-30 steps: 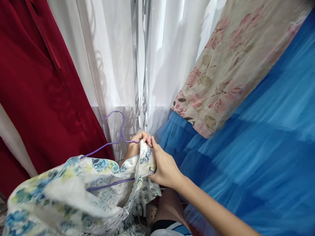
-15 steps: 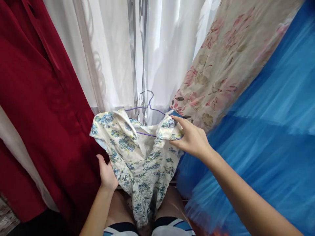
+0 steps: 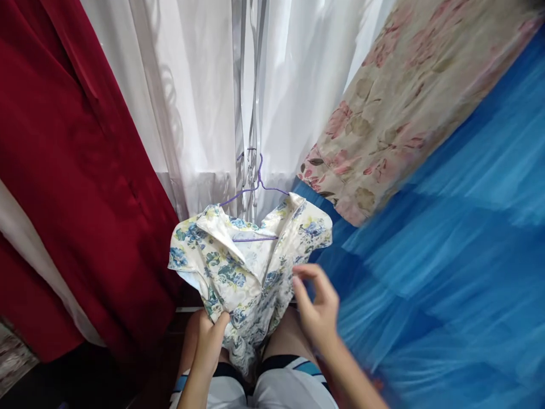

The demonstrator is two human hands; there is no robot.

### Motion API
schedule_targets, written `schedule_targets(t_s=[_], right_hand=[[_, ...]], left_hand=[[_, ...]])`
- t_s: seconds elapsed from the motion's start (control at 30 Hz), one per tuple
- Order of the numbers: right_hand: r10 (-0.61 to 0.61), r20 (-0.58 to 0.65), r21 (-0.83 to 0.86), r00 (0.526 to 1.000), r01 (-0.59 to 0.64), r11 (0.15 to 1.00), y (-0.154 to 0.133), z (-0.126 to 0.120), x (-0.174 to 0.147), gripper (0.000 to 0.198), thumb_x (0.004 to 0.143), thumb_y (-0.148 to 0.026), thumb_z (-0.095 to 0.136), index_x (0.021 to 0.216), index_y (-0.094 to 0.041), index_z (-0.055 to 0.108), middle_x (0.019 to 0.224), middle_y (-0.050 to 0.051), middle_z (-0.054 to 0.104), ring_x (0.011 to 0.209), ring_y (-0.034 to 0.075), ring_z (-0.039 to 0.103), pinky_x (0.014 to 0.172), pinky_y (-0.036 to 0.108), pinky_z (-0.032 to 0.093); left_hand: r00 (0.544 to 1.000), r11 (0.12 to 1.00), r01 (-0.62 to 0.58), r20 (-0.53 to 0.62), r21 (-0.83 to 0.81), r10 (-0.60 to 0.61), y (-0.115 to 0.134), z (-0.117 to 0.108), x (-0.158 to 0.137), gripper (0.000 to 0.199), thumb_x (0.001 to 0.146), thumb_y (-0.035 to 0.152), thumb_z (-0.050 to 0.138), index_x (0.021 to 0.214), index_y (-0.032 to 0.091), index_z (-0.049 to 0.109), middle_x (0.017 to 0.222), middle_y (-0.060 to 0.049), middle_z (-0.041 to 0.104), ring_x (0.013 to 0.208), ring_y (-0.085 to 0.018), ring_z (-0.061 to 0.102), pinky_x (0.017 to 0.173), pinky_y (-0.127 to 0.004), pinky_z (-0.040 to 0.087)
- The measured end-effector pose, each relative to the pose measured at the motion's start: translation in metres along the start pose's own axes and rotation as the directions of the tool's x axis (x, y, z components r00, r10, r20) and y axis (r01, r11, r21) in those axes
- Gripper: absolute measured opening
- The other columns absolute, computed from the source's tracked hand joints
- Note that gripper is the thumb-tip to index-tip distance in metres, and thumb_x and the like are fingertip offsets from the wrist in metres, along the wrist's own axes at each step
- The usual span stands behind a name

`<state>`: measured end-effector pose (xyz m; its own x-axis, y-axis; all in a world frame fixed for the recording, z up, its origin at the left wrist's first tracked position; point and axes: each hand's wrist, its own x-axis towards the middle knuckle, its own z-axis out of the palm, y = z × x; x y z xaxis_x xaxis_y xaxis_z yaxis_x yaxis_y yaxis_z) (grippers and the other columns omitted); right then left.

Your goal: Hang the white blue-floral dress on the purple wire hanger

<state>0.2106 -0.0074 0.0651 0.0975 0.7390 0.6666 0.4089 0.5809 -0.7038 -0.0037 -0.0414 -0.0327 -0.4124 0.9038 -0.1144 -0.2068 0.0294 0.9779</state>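
A white blouse (image 3: 232, 272) with blue and yellow flowers hangs over my lap, short-sleeved and with an open V collar. Inside its shoulders sits a purple wire hanger (image 3: 260, 180), whose hook and upper bars show above the collar. My left hand (image 3: 210, 338) is closed on the blouse's left side below the sleeve, thumb on the front and fingers hidden behind the cloth. Beside the blouse's right edge, below that sleeve, is my right hand (image 3: 317, 301). Its thumb and forefinger are curved, with a small gap between them and no cloth visible in it.
Sheer white curtains (image 3: 200, 102) with grey ribbons (image 3: 254, 85) hang straight ahead. Red cloth (image 3: 97, 187) drapes on the left. To the right hang a beige floral fabric (image 3: 361, 142) and a blue tulle skirt (image 3: 426, 284). My knees are beneath the blouse.
My right hand has let go of the blouse's right shoulder and moved down beside it. My left hand has shifted inward and taken hold of the side. The right shoulder now lies spread out.
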Motion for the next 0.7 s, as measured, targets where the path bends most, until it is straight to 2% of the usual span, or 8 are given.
schedule_targets(t_s=[0.03, 0.07, 0.1, 0.17, 0.3, 0.43, 0.57, 0.7], right_hand=[[0.152, 0.103, 0.073, 0.983, -0.16, 0.984, 0.005, 0.016, -0.022, 0.012, 0.094, -0.037, 0.053, 0.097, -0.027, 0.058, 0.087, 0.007, 0.061, 0.081, 0.027, 0.059, 0.074, 0.042, 0.048], [0.259, 0.25, 0.123, 0.933, -0.295, 0.947, 0.011, 0.03, -0.041, 0.018, 0.094, -0.043, 0.053, 0.088, -0.026, 0.057, 0.078, 0.004, 0.059, 0.072, 0.026, 0.057, 0.068, 0.039, 0.046], [0.324, 0.376, 0.163, 0.868, -0.407, 0.899, 0.015, 0.042, -0.055, 0.027, 0.095, -0.047, 0.048, 0.081, -0.025, 0.055, 0.072, 0.003, 0.056, 0.067, 0.024, 0.055, 0.064, 0.037, 0.044], [0.376, 0.464, 0.215, 0.802, -0.513, 0.831, 0.019, 0.059, -0.069, 0.035, 0.096, -0.052, 0.045, 0.076, -0.025, 0.051, 0.067, 0.0, 0.052, 0.063, 0.021, 0.05, 0.061, 0.034, 0.04], [0.34, 0.449, 0.286, 0.827, -0.493, 0.822, 0.018, 0.063, -0.056, 0.04, 0.095, -0.052, 0.048, 0.068, -0.023, 0.049, 0.062, -0.002, 0.046, 0.061, 0.017, 0.043, 0.059, 0.03, 0.034], [0.377, 0.48, 0.303, 0.792, -0.553, 0.776, 0.021, 0.058, -0.045, 0.043, 0.092, -0.05, 0.054, 0.06, -0.022, 0.05, 0.055, -0.002, 0.048, 0.053, 0.015, 0.041, 0.055, 0.029, 0.032], [0.437, 0.44, 0.347, 0.785, -0.597, 0.723, 0.024, 0.06, -0.052, 0.034, 0.088, -0.052, 0.06, 0.073, -0.023, 0.052, 0.059, -0.003, 0.051, 0.055, 0.015, 0.043, 0.055, 0.028, 0.032], [0.42, 0.502, 0.383, 0.756, -0.63, 0.675, 0.022, 0.064, -0.056, 0.035, 0.091, -0.055, 0.056, 0.079, -0.024, 0.047, 0.056, -0.005, 0.047, 0.05, 0.014, 0.039, 0.051, 0.027, 0.029]], left_hand=[[1.0, 1.0, 0.002, 0.0, 0.001, -0.002, 0.001, 0.001, -0.003, 0.031, 0.062, 0.027, 0.069, 0.092, 0.02, 0.07, 0.1, -0.009, 0.076, 0.107, -0.032, 0.068, 0.088, -0.035, 0.054], [1.0, 1.0, 0.006, 0.002, 0.011, -0.006, 0.002, 0.001, -0.005, 0.029, 0.062, 0.026, 0.068, 0.09, 0.019, 0.07, 0.098, -0.009, 0.076, 0.105, -0.032, 0.068, 0.086, -0.035, 0.055], [1.0, 1.0, 0.013, 0.004, 0.028, -0.013, 0.004, 0.001, -0.007, 0.028, 0.061, 0.024, 0.067, 0.089, 0.019, 0.071, 0.097, -0.009, 0.076, 0.103, -0.032, 0.069, 0.085, -0.035, 0.055], [1.0, 0.997, 0.025, 0.016, 0.071, -0.026, 0.009, 0.001, -0.011, 0.03, 0.061, 0.022, 0.066, 0.091, 0.02, 0.07, 0.098, -0.009, 0.076, 0.099, -0.032, 0.07, 0.083, -0.035, 0.055], [1.0, 0.996, -0.005, 0.019, 0.092, 0.003, 0.009, -0.002, -0.012, 0.034, 0.062, 0.02, 0.063, 0.096, 0.019, 0.068, 0.099, -0.009, 0.075, 0.101, -0.032, 0.069, 0.085, -0.036, 0.055], [0.997, 0.995, -0.051, -0.061, 0.084, 0.056, 0.0, -0.006, -0.008, 0.046, 0.061, 0.019, 0.061, 0.107, 0.019, 0.065, 0.108, -0.01, 0.073, 0.105, -0.031, 0.068, 0.089, -0.037, 0.053], [0.999, 0.999, -0.035, 0.016, 0.03, 0.034, 0.002, -0.002, -0.011, 0.053, 0.06, 0.018, 0.061, 0.113, 0.019, 0.064, 0.11, -0.011, 0.073, 0.106, -0.031, 0.067, 0.092, -0.037, 0.052], [0.997, 0.999, 0.037, 0.062, 0.004, -0.038, 0.019, 0.008, -0.023, 0.049, 0.057, 0.017, 0.062, 0.105, 0.021, 0.07, 0.1, -0.008, 0.075, 0.105, -0.032, 0.068, 0.094, -0.038, 0.052]])
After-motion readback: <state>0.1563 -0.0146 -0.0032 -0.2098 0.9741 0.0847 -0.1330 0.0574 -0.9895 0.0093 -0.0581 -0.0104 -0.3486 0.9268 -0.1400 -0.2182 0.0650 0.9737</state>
